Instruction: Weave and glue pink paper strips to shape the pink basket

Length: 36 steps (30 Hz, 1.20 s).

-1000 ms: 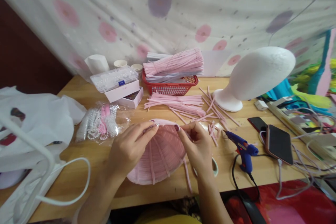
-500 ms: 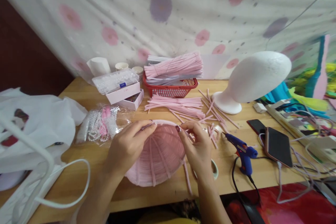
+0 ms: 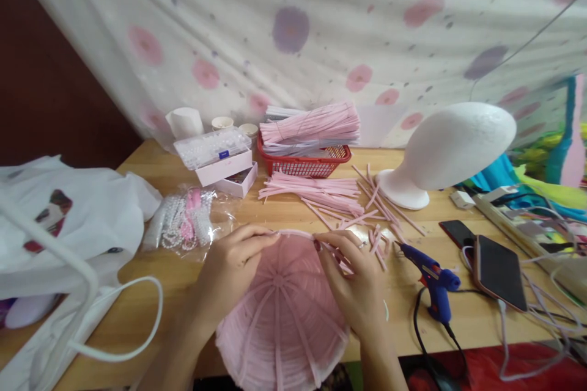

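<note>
At the left, the white bag (image 3: 77,220) slumps over the table (image 3: 257,214) edge. Its loop of white cord (image 3: 114,317) lies close to the left forearm, so an elbow could catch it and drag the bag. The packet of beads (image 3: 183,226) sits just beyond the left hand (image 3: 232,269) and could be swept aside the same way.

The left hand is closed on the rim strip (image 3: 296,234) of the pink cap (image 3: 279,324), fingers curled over the far edge. The cap lies at the near edge of the table between both hands and seems to overhang it. If either pinch loosens, it may tip toward the lap, or the strip may spring off the rim. The right hand (image 3: 360,290) pinches the same strip narrowly from the other side.

Just to the right, the glue gun (image 3: 433,275) points its nozzle toward that hand. If it is hot, a sideways move risks a burn. Its black cable (image 3: 419,330) drops off the table and could snag.

The left fingertips are hidden behind the rim, so the exact hold there is unclear. The cap's near edge is cut off by the frame. I cannot tell whether the gun is switched on, and the loose pink strips (image 3: 316,189) blur together.
</note>
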Motion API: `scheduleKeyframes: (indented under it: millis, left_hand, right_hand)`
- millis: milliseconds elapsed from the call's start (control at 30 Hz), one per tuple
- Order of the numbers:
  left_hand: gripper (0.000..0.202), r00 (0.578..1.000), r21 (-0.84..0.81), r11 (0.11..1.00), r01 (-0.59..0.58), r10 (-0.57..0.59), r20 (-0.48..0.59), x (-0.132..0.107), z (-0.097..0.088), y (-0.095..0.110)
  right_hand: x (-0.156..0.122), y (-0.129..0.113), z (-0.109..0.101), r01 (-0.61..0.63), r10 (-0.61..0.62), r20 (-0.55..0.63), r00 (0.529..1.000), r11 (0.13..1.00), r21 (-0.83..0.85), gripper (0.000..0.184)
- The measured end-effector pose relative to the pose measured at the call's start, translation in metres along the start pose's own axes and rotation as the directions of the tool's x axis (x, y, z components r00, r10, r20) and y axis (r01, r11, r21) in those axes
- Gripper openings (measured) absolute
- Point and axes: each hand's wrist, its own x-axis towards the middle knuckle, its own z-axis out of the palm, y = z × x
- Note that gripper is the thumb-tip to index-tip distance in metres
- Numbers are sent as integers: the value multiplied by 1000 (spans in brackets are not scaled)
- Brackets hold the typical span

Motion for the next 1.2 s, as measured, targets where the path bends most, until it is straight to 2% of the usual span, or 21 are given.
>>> scheduleKeyframes:
  millis: [200, 467, 633, 867, 1200]
  left_hand:
    - [35, 1000, 22, 1000, 7, -7, 1, -2, 0, 2]
    - [27, 994, 163, 981, -106, 107, 2, -5, 0, 2]
    - [23, 996, 204, 975, -84, 82, 19, -9, 1, 2]
    - [30, 988, 258, 954, -152, 142, 56, -9, -1, 2]
    - [31, 992, 250, 960, -129, 129, 14, -11, 1, 6]
  right_hand:
    - [-1, 5, 1, 25, -25, 2, 1000, 1000, -13, 14]
    - [0, 9, 6, 28, -23, -64, 998, 996, 89, 15]
    - [1, 6, 5, -7, 12, -51, 999, 994, 108, 16]
    - [12, -6, 3, -105, 105, 8, 994, 994, 20, 9]
    - [18, -17, 5, -92, 93, 24, 995, 993, -71, 14]
